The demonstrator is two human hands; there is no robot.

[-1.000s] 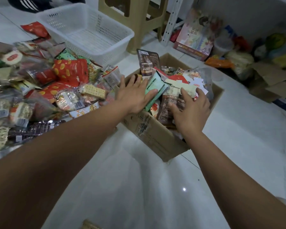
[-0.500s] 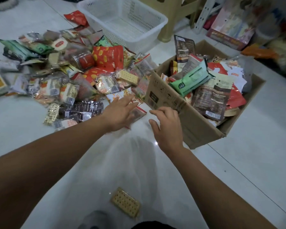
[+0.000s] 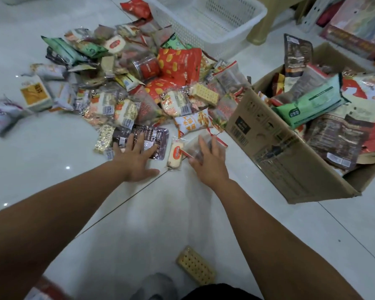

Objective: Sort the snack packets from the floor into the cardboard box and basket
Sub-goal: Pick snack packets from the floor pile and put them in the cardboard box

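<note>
Snack packets (image 3: 152,83) lie heaped on the white tiled floor (image 3: 41,161), spreading left from the cardboard box (image 3: 275,148). The left hand (image 3: 136,156) lies flat, fingers spread, on a dark brown packet (image 3: 152,137) at the near edge of the heap; it grasps nothing. The right hand (image 3: 208,161) has its fingers curled over a clear red-trimmed packet (image 3: 200,144) on the floor; whether it has closed on it cannot be told. A small pale packet (image 3: 175,153) lies between the two hands. The cardboard box, right of the heap, is piled full of packets. A white basket (image 3: 243,27) stands beyond the heap. One cracker packet (image 3: 195,266) lies apart, near the person.
</note>
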